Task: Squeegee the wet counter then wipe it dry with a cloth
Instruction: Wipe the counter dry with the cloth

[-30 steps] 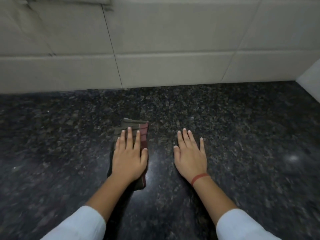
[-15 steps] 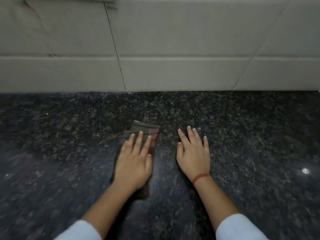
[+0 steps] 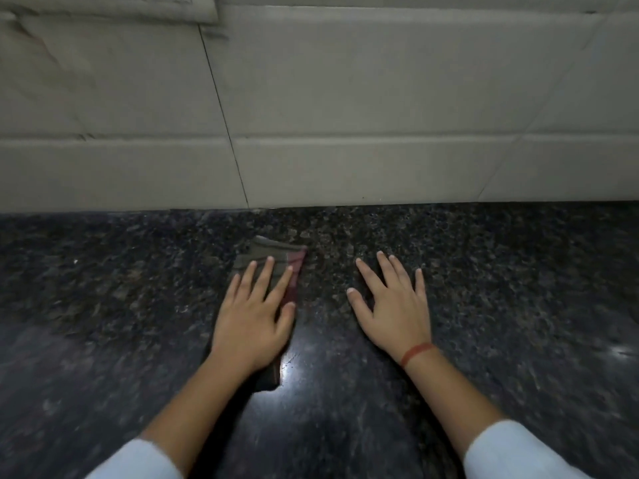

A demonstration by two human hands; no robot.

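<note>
Your view looks down on a dark speckled granite counter [image 3: 103,305] that runs the full width of the scene and meets a wall of pale tiles [image 3: 345,98] at its far edge. At far left the stone lies bare, mottled grey and black. Moving in, your left hand [image 3: 252,326] lies palm down on a folded cloth [image 3: 273,254], a drab olive-brown piece with a dull red stripe along its right side. Your fingers [image 3: 264,281] are stretched out flat and slightly fanned, pressing the cloth to the counter rather than gripping it; the thumb sits at the cloth's right edge. The cloth shows beyond your fingertips toward the wall, and a dark corner of it pokes out from under your wrist on the near side. Just right of that corner a bright patch of reflected light [image 3: 288,366] gleams on the stone between your two forearms. Further right, your right hand [image 3: 394,312] rests palm down straight on the bare counter, well clear of the cloth, with its fingers spread apart and nothing under or in them. A thin red band [image 3: 416,352] circles that wrist. Light-coloured sleeves [image 3: 511,451] cover both forearms near the bottom edge. At far right a smaller glint marks the granite; whether the surface there is wet cannot be told.
</note>
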